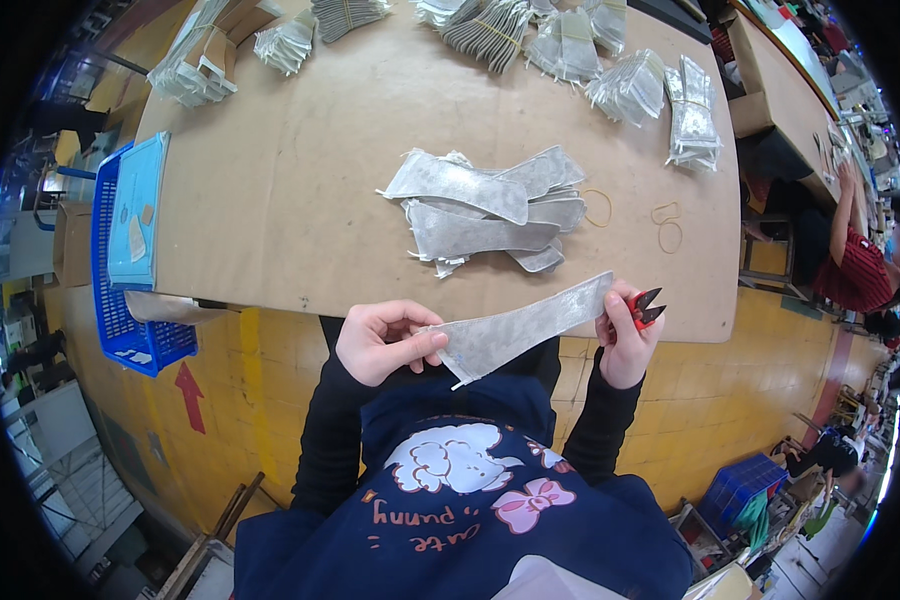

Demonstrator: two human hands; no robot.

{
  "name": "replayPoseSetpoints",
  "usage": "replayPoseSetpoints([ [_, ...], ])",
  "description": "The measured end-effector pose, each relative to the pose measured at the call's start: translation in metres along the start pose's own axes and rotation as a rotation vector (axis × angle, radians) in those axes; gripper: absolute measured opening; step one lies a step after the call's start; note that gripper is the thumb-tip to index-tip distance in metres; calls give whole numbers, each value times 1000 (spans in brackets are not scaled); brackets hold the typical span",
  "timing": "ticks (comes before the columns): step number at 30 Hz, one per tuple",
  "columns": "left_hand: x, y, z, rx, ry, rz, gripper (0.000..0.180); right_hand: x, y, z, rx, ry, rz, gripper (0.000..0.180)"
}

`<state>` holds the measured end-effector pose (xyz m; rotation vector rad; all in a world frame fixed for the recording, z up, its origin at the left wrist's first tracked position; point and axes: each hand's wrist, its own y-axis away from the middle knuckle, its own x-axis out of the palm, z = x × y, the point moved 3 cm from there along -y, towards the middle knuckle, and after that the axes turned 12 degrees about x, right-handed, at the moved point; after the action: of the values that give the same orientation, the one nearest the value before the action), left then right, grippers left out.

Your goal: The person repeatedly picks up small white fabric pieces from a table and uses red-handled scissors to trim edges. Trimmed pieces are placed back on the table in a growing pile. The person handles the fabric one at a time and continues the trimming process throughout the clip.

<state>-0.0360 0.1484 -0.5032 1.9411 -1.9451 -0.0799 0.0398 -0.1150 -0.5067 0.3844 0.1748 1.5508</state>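
– what's at the table (270, 230)?
– on it, a loose pile of grey pieces (470, 215); held over the table's near edge, a grey strip (525, 325).
– handling?
– probably light, bendy, slightly slick; take both ends.
– grip?
– left hand (390, 345) pinches the wide end; right hand (625, 340) holds the narrow end plus red snips (647, 315).

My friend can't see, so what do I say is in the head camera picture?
A person's left hand and right hand hold one grey, curved strip between them, with red and black snips also in the right hand. Beyond it, a loose pile of similar strips lies on a brown table, with bundles along the far edge.
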Motion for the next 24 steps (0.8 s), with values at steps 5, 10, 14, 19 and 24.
replayPoseSetpoints([
  [5, -1, -2, -4, -42, 3, -1, 11, 1, -1, -2, 21, -13, -28, 9],
  [10, -3, 1, -3, 72, -19, -60, 15, 5, -1, 0, 17, 0, 25, 16],
  [14, 1, 1, -8, 535, -113, -46, 15, 6, 4, 3, 58, -181, 109, 23],
  [19, 3, 2, -4, 367, -214, -192, 17, 9, 5, 2, 46, -201, 240, 30],
  [24, 5, 0, -2, 316, -151, -209, 18, 10, 6, 0, 68, -141, 236, 29],
])
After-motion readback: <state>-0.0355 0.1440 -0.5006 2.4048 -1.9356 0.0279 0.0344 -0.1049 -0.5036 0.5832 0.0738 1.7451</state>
